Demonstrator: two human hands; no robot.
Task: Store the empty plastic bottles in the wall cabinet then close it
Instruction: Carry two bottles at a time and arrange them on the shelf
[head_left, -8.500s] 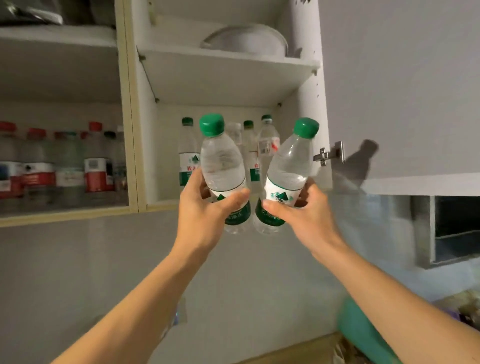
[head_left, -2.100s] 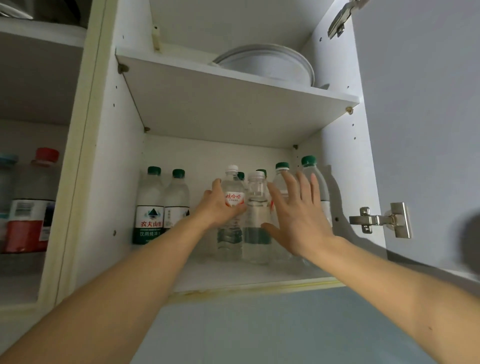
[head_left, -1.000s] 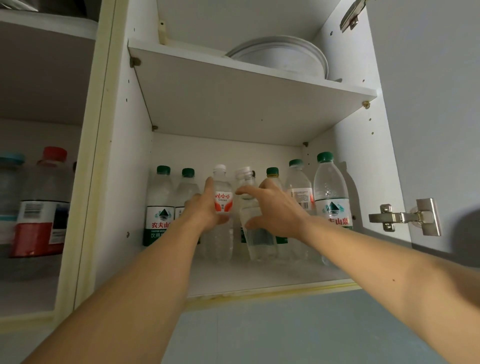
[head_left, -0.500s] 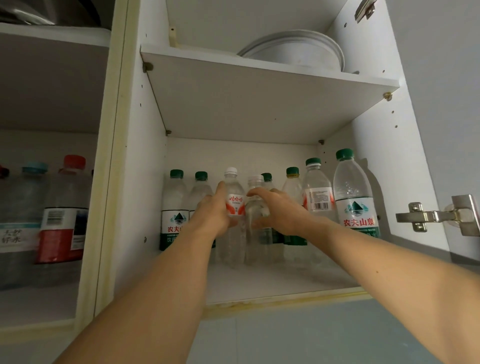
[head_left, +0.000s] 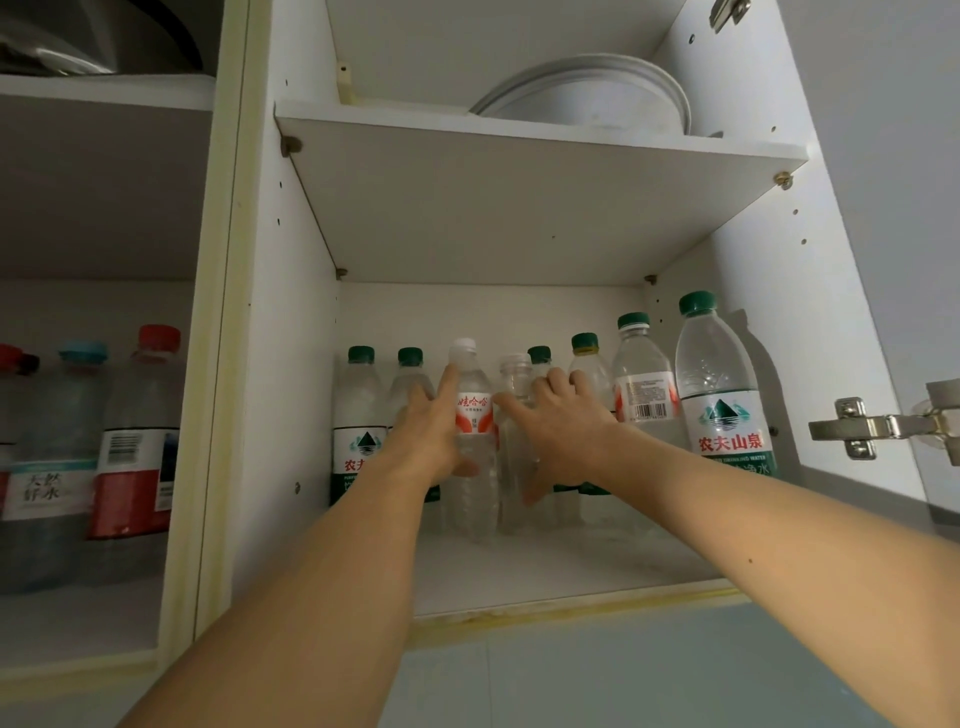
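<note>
1. The left hand is wrapping its grip around the red-labelled bottle on the cabinet's lower shelf.
2. The right hand is holding the clear unlabelled bottle just beside it.

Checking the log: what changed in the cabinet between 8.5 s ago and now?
The two green-capped bottles held in front of the cabinet were let go. Now the left hand grips the white-capped bottle and the right hand the clear bottle on the lower shelf. Door open, white dish unmoved.
</note>
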